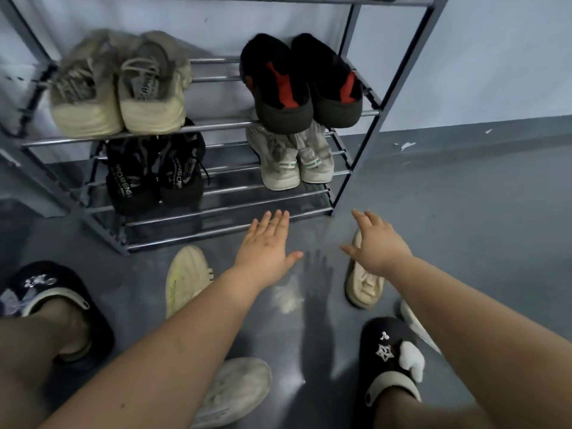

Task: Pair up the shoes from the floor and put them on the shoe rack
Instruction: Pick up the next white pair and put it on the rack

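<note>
Both hands are hovering empty with fingers spread, the right hand [379,243] above a beige shoe [363,286] on the floor near the shoe rack [356,168], the left hand [266,246] beside it. Mismatching it with the cream shoe [185,277] is the likely slip, since both look alike.

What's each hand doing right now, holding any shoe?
Left hand: open, fingers straight, holding nothing.
Right hand: open, spread above the beige shoe, holding nothing.

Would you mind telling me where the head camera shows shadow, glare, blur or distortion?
Head view: a hand-shaped shadow falls on the floor between the open left hand and right hand; a pale glare patch lies beside it; the beige sneakers upper left look smeared; the shoe rack posts lean from wide-angle distortion.
</note>
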`<state>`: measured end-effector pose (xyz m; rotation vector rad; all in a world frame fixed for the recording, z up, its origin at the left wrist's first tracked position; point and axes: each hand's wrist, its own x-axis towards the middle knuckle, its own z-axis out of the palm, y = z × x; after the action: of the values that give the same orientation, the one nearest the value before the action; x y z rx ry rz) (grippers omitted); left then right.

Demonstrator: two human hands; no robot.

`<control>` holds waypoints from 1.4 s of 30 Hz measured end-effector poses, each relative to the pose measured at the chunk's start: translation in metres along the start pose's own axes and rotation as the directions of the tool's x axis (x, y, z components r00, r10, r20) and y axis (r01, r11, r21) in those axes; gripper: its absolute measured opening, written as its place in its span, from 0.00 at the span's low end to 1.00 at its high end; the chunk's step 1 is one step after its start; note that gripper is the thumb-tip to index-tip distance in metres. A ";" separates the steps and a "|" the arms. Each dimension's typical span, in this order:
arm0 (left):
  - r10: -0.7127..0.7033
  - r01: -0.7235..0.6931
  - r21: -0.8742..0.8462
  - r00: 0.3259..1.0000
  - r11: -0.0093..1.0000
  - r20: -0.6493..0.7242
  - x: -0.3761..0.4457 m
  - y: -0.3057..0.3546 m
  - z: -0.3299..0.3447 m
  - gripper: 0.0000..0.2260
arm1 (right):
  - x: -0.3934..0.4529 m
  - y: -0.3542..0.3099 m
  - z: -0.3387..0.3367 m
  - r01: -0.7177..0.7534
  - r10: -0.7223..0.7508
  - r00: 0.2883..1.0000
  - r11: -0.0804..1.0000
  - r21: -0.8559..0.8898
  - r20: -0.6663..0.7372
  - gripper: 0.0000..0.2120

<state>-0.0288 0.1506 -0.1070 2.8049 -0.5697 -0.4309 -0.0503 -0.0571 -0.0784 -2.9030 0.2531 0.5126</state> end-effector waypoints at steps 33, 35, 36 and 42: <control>0.342 -0.458 0.106 0.779 0.882 0.525 0.126 0.231 0.153 0.31 | -0.008 0.281 0.070 -0.229 0.217 0.927 0.973 0.002 0.306 0.36; 0.320 -0.440 0.082 0.758 0.894 0.569 0.131 0.236 0.167 0.30 | -0.006 0.284 0.087 -0.246 0.220 0.913 0.969 0.033 0.344 0.35; 0.301 -0.416 0.065 0.749 0.907 0.590 0.132 0.238 0.174 0.30 | -0.005 0.286 0.097 -0.257 0.223 0.903 0.965 0.046 0.369 0.34; 0.171 -0.049 -0.205 0.755 0.977 0.633 0.129 0.241 0.206 0.28 | -0.002 0.287 0.140 -0.351 0.245 0.857 0.921 0.168 0.453 0.30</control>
<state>-0.0651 -0.1545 -0.2571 2.3776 -0.7742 -1.3847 -0.1542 -0.3056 -0.2500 -2.4387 0.6577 1.0643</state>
